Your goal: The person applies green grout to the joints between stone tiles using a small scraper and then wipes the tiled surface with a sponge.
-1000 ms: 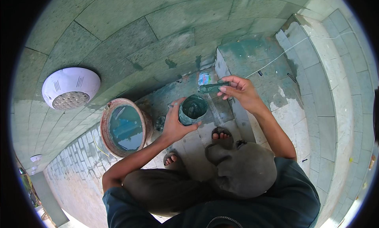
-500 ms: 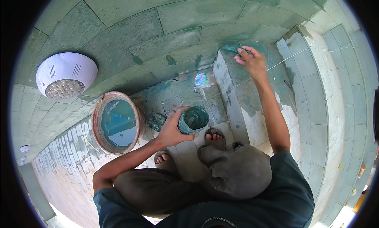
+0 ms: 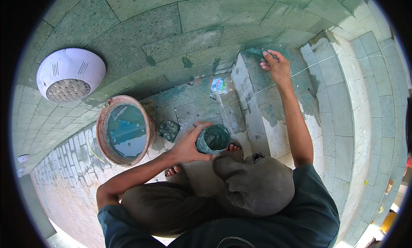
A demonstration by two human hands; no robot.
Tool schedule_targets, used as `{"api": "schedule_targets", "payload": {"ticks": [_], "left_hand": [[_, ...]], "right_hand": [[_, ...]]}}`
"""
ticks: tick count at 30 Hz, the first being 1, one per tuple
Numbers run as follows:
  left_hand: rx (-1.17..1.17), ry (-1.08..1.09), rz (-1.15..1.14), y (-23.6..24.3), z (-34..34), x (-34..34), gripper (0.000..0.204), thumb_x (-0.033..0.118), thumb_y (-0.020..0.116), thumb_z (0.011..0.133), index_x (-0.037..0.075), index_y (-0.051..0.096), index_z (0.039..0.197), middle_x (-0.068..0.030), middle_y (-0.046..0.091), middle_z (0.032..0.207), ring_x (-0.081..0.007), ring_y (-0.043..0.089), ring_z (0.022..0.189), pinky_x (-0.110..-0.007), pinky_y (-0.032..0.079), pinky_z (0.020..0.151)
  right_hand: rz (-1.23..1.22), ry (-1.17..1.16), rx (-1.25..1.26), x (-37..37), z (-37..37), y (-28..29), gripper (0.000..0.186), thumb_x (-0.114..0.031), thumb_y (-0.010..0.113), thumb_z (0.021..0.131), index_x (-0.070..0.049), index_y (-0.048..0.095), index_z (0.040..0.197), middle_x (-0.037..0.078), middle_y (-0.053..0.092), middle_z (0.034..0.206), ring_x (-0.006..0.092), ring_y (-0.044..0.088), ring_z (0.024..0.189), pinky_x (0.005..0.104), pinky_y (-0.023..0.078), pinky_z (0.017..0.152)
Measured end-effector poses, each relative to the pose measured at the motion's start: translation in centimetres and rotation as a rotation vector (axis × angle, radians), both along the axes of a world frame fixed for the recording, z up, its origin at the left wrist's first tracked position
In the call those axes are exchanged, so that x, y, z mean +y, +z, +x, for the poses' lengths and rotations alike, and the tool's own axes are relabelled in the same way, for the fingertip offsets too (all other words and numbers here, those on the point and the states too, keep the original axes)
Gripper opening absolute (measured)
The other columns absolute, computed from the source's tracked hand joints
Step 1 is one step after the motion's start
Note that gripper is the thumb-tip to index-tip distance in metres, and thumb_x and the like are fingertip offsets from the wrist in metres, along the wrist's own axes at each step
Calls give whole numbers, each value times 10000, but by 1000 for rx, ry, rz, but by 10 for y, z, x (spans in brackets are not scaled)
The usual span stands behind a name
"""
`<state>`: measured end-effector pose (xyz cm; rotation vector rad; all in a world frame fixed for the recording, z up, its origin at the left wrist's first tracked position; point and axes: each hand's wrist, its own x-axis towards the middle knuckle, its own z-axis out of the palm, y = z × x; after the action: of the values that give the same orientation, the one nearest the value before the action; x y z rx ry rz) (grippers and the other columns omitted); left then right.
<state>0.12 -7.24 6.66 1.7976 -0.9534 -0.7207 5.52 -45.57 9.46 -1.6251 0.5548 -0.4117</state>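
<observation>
My left hand (image 3: 189, 143) is wrapped round a round cup (image 3: 213, 139) smeared with dark green paste, tipped so its mouth shows. Some of the paste coats the inside; how full it is I cannot tell. Up at the far right, my right hand (image 3: 277, 68) pinches a thin, flat teal piece (image 3: 256, 52) that looks like a small scraper. Its edge lies against the back corner of the raised ledge (image 3: 274, 102), where the tiled wall meets it, and its full shape is hard to make out.
A reddish bucket (image 3: 151, 132) of bluish water stands at left, beside a dark green lump (image 3: 168, 131). A round white lamp (image 3: 71, 74) juts from the wall. Behind the cup lies a small printed packet (image 3: 219, 85). A white string (image 3: 315, 64) crosses the ledge.
The cup has shifted slightly nearer to me and right in my left hand. My right hand and the teal piece have moved a little rightward along the wall corner. The view has shifted slightly.
</observation>
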Motion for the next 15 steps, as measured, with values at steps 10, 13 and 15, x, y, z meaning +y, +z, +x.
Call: {"api": "schedule_targets", "payload": {"ticks": [10, 13, 15], "left_hand": [[-7, -6, -19, -2, -1, 0, 878, 246, 869, 629, 19, 442, 1361, -190, 522, 1293, -358, 536, 1213, -425, 415, 1027], [-8, -8, -9, -2, -1, 0, 876, 239, 866, 628, 15, 438, 1359, -190, 519, 1288, -358, 536, 1209, -423, 414, 1026], [0, -9, -9, -1, -1, 0, 876, 237, 865, 628, 13, 436, 1358, -189, 518, 1284, -358, 536, 1207, -422, 413, 1026]], "right_hand": [[-17, -13, 58, -8, 9, -5, 391, -197, 737, 906, 78, 621, 1160, 99, 687, 820, 137, 672, 651, 238, 557, 571], [21, 7, 38, -7, 13, -5, 398, -202, 740, 904, 82, 621, 1157, 99, 688, 817, 138, 673, 651, 237, 558, 567], [22, 8, 41, -6, 18, -6, 393, -205, 740, 904, 85, 626, 1144, 100, 687, 819, 139, 673, 650, 238, 560, 566]]}}
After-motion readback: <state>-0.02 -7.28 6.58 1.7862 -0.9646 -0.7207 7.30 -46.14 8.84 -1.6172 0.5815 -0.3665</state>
